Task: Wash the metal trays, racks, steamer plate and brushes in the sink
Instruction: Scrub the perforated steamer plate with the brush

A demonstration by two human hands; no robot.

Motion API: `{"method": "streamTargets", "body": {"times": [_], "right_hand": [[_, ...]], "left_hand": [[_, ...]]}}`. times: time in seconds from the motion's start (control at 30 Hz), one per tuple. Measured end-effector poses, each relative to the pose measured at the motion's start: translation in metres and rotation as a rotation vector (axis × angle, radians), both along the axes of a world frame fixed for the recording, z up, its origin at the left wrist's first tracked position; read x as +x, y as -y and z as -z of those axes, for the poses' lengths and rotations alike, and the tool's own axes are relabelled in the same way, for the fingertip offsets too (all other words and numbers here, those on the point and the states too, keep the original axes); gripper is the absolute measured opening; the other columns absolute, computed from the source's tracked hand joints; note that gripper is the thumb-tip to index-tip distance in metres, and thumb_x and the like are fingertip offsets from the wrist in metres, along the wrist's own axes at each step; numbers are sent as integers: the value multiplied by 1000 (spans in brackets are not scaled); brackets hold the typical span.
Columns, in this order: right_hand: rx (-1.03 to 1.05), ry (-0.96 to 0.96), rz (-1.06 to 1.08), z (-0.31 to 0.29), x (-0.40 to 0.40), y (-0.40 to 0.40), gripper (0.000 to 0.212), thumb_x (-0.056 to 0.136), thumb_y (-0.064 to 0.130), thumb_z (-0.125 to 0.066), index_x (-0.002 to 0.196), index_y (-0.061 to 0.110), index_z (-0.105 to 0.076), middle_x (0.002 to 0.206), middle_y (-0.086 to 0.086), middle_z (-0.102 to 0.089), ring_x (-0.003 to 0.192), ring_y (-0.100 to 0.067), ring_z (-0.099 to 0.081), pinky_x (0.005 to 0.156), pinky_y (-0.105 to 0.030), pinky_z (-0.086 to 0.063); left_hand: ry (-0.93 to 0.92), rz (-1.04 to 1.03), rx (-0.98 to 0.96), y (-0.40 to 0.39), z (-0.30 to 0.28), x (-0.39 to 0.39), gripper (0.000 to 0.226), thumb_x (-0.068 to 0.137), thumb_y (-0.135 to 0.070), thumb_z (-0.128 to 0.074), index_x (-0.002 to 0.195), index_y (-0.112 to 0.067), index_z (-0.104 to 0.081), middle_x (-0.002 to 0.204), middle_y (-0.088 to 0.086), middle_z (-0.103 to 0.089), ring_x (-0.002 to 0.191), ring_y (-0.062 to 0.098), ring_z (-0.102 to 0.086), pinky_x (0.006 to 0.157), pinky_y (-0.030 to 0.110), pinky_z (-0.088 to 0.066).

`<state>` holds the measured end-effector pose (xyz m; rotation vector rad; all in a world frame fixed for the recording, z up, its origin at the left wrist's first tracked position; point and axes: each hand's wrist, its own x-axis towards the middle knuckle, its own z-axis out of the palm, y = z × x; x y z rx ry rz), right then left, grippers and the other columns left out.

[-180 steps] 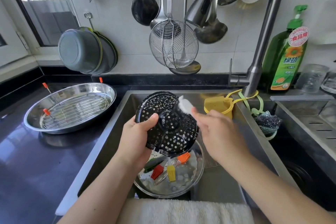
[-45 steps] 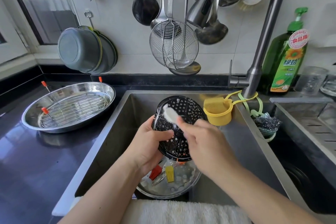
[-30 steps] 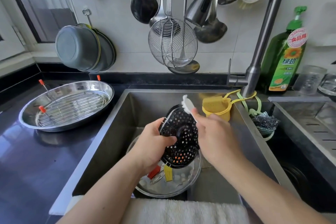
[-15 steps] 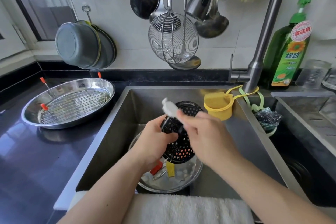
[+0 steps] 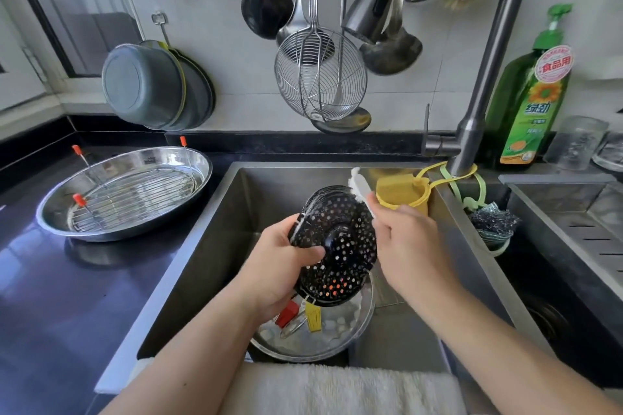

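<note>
My left hand (image 5: 281,266) grips the black perforated steamer plate (image 5: 340,246) by its left rim, tilted on edge over the sink (image 5: 215,246). My right hand (image 5: 408,242) holds a white cleaning brush (image 5: 359,187) whose head sticks up at the plate's upper right rim. Below the plate a round metal tray (image 5: 340,337) lies in the sink with soapy water, a red brush (image 5: 287,313) and a yellow brush (image 5: 314,317). On the counter to the left an oval metal tray (image 5: 60,212) holds a wire rack (image 5: 135,199) with orange-tipped legs.
The faucet (image 5: 485,84) rises at the right, its spray head above the sink. Ladles and a wire skimmer (image 5: 320,74) hang on the wall. A yellow holder (image 5: 403,194), a steel scrubber (image 5: 494,222), a green soap bottle (image 5: 532,101) and a white towel (image 5: 340,391) surround the sink.
The brush has swept from the plate's upper left to its upper right rim. My left hand has turned the plate a little and still holds it.
</note>
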<state>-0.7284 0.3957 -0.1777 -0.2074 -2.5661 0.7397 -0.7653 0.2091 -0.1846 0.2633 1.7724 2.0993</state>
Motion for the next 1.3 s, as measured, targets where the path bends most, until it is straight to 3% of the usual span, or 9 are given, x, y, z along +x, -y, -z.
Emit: {"method": "streamTargets", "body": {"times": [0.13, 0.3, 0.4, 0.67, 0.77, 0.93, 1.07, 1.2, 1.3], "right_hand": [[15, -113, -197, -1, 11, 28, 46, 101, 17, -57, 141, 40, -54, 78, 10, -45, 73, -16, -50, 58, -32, -44], [105, 15, 60, -6, 0, 7, 51, 106, 19, -45, 153, 39, -40, 79, 9, -35, 79, -19, -45, 61, -31, -35], [89, -11, -155, -13, 20, 39, 51, 106, 19, -48, 151, 41, -41, 82, 7, -41, 71, -16, -46, 53, -25, -34], [109, 54, -36, -11, 12, 14, 53, 105, 17, -49, 150, 45, -42, 87, 7, -48, 73, -17, -52, 57, -36, -46], [124, 10, -241, -5, 23, 38, 54, 104, 19, -51, 148, 49, -41, 85, 7, -48, 71, -18, -53, 56, -40, -51], [140, 58, 23, -4, 0, -3, 50, 106, 22, -45, 149, 48, -42, 82, 8, -42, 74, -18, -48, 54, -33, -35], [124, 3, -379, 2, 22, 35, 49, 103, 20, -56, 143, 47, -50, 77, 7, -44, 67, -18, -50, 53, -39, -44], [145, -41, -107, -1, -6, 12, 52, 102, 19, -55, 143, 50, -49, 82, 3, -48, 71, -24, -54, 57, -41, -48], [135, -33, -367, 6, 17, 32, 51, 101, 17, -58, 142, 46, -53, 79, 4, -47, 66, -22, -52, 53, -42, -48]], "left_hand": [[34, 43, 42, -7, -2, 7, 39, 87, 24, -53, 115, 1, -68, 111, 27, -71, 103, 40, -68, 103, 63, -48], [106, 3, 144, -2, -3, 3, 43, 88, 22, -51, 118, -4, -68, 119, 25, -72, 114, 47, -66, 102, 67, -49], [121, 6, 202, -2, -5, 3, 42, 90, 21, -50, 121, -1, -66, 119, 29, -70, 110, 46, -67, 103, 66, -49], [122, -26, 280, -1, -9, 2, 45, 90, 22, -47, 126, 0, -62, 119, 27, -71, 103, 38, -73, 80, 49, -62], [122, -20, 309, -2, -10, 1, 44, 90, 21, -47, 127, 0, -62, 120, 27, -71, 105, 38, -73, 82, 48, -62], [82, -35, 237, 1, -10, 3, 44, 91, 22, -47, 124, -2, -64, 117, 22, -74, 110, 39, -72, 83, 45, -62], [90, -2, 199, 0, -6, 0, 42, 90, 21, -49, 123, 1, -65, 119, 26, -72, 111, 42, -70, 96, 56, -57], [110, 68, 148, -3, -3, 4, 43, 89, 22, -48, 122, 0, -64, 125, 30, -67, 111, 44, -66, 107, 68, -44], [101, 99, 179, 0, -5, 3, 41, 88, 23, -46, 120, 6, -65, 123, 35, -66, 114, 47, -66, 103, 63, -51]]}}
